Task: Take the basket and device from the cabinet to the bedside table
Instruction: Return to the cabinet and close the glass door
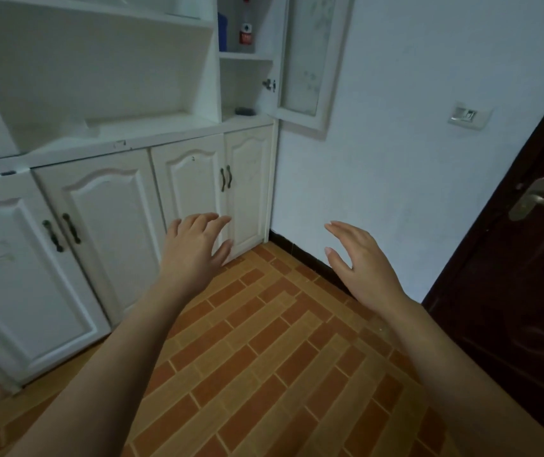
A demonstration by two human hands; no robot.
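A white cabinet (105,140) fills the left and top of the head view. Its upper right door (306,61) stands open. On the lowest shelf behind that door lies a small dark device (245,111). No basket is in sight. My left hand (194,242) is held out in front of the closed lower doors, fingers spread, holding nothing. My right hand (359,258) hovers in front of the white wall, fingers apart and empty. Both hands are well below the device.
A bottle with a red label (245,28) and a blue container (222,31) stand on the upper shelf. A dark wooden door (511,258) with a metal handle (534,199) is at the right. A wall switch (468,115) is beside it. Brick-pattern tiles (264,357) cover the floor.
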